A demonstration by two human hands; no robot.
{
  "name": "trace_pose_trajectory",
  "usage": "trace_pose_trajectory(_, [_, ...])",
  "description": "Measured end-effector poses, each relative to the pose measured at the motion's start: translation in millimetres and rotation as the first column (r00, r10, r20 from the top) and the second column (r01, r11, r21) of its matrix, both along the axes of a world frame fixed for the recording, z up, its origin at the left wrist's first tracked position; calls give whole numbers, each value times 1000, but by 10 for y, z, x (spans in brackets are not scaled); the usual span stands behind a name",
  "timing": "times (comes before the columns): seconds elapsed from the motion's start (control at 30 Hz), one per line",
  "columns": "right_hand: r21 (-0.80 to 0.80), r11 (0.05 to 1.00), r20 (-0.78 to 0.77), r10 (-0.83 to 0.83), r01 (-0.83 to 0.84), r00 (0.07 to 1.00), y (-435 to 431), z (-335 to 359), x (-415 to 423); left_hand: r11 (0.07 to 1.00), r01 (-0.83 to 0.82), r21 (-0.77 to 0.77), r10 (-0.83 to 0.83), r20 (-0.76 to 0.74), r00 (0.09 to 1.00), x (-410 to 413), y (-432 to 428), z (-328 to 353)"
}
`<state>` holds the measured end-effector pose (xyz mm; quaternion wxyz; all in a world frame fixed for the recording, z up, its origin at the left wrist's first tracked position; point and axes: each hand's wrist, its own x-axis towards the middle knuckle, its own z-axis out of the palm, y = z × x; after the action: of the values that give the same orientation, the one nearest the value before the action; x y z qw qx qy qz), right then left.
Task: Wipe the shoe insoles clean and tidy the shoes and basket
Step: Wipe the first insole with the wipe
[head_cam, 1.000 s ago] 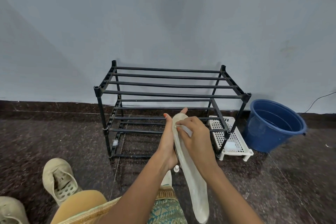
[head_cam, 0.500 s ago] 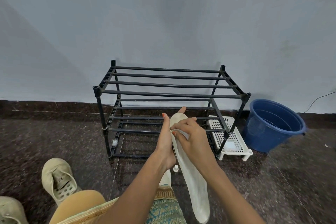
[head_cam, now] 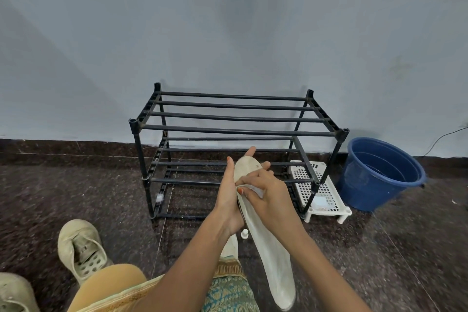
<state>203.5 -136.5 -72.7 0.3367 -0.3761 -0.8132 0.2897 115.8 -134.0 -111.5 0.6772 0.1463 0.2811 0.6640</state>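
A long pale insole (head_cam: 271, 248) stands tilted in front of me, toe end up. My left hand (head_cam: 229, 197) supports it from behind, fingers straight along its back. My right hand (head_cam: 268, 197) presses a small white wipe (head_cam: 253, 189) against the upper part of the insole, fingers curled round the wipe. Two beige shoes lie on the floor at the left: one (head_cam: 81, 248) beside my knee, the other (head_cam: 14, 294) cut off at the bottom left corner. A white perforated basket (head_cam: 319, 187) lies on the floor behind the rack's right leg.
A black two-tier shoe rack (head_cam: 235, 132) stands against the blue wall. A blue bucket (head_cam: 382, 172) sits to its right. A small white cap-like object (head_cam: 244, 233) shows on the dark speckled floor below my left hand. My knee (head_cam: 111, 284) fills the bottom centre.
My right hand with the wipe has slid a little down the upper part of the insole. The left hand and insole have stayed nearly in place.
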Motion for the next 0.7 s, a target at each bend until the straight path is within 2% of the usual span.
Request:
trace_pose_trajectory(0.23, [24, 1000, -13, -11, 12, 1000, 32, 52, -70, 1000, 4, 7, -4, 9, 1000, 3, -1, 10])
trace_pose_trajectory(0.47, [-62, 998, -12, 7, -8, 1000, -41, -19, 19, 998, -56, -20, 56, 25, 998, -3, 13, 3])
trace_pose_trajectory(0.7, [58, 998, 24, -25, 24, 999, 37, 52, -58, 1000, 9, 6, -10, 30, 999, -2, -2, 0])
